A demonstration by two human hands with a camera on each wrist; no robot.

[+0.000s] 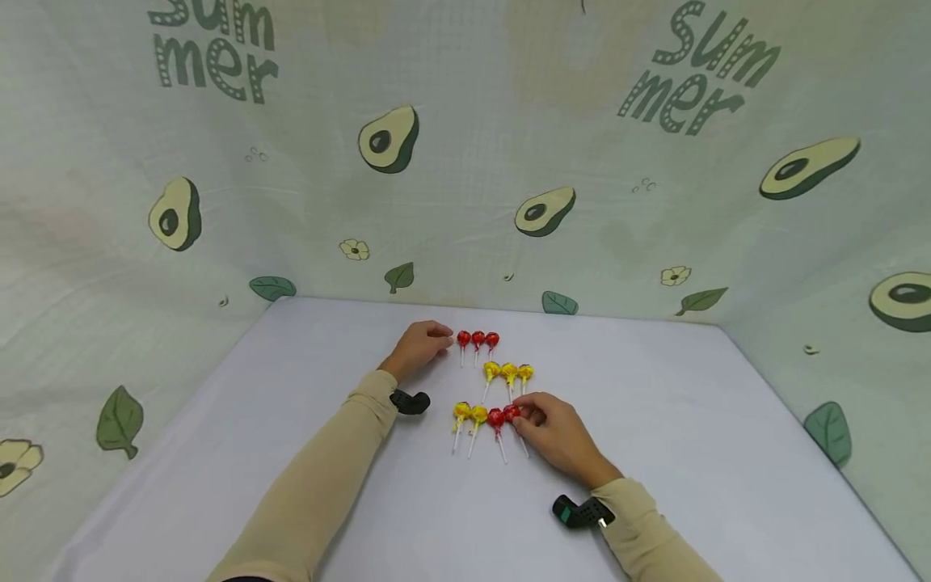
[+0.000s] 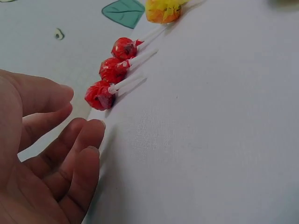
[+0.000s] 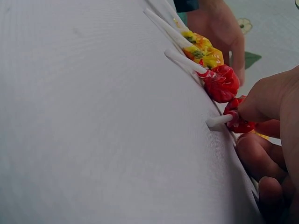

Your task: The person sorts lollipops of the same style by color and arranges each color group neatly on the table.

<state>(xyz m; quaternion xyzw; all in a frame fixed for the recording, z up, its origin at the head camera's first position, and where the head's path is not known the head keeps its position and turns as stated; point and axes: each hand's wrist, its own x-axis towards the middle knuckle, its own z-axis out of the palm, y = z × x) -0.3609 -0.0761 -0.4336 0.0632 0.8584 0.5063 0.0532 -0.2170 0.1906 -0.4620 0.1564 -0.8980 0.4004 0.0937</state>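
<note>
In the head view, three red lollipops [image 1: 478, 338] lie side by side at the back of the white table. My left hand [image 1: 420, 349] is just left of them; the left wrist view shows its fingers [image 2: 88, 135] loosely bent and empty, apart from the nearest red lollipop [image 2: 100, 95]. My right hand [image 1: 558, 436] pinches a red lollipop [image 3: 239, 122] by its wrapped head, at the right end of the front row. Beside it are another red lollipop [image 3: 221, 84] and two yellow lollipops [image 1: 478, 414]. Three yellow lollipops [image 1: 509, 371] form the middle row.
The white tabletop [image 1: 291, 388] extends around the rows on all sides. Behind it hangs a pale cloth [image 1: 465, 145] printed with avocados, leaves and lettering. Black bands with cameras [image 1: 578, 512] sit at both wrists over beige sleeves [image 1: 320, 477].
</note>
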